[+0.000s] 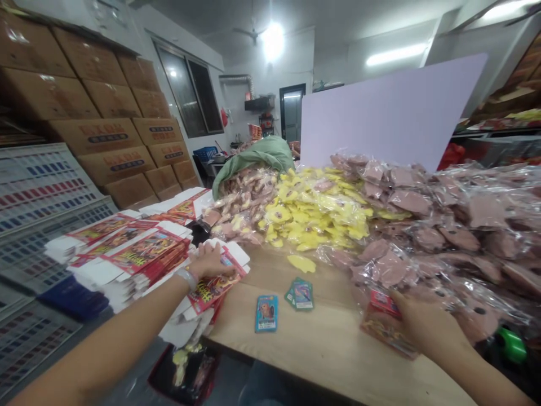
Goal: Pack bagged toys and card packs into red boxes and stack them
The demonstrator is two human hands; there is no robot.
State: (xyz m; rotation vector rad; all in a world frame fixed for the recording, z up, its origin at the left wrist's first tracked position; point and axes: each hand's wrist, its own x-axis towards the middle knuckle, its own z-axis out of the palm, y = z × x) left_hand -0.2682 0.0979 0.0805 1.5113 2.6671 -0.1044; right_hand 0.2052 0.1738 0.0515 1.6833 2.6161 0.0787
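My left hand lies palm down on a stack of flat red and white printed cartons at the left of the wooden table, fingers curled over the top carton's edge. My right hand grips a small red printed packet at the foot of a heap of pink toys in clear bags. A blue card and a small stack of green cards lie on the table between my hands. One yellow piece lies loose beyond them.
A heap of yellow toys and a green sack spilling bagged toys fill the table's far side. A white board stands behind. Brown boxes are stacked at left, plastic crates below them. A green object sits at right.
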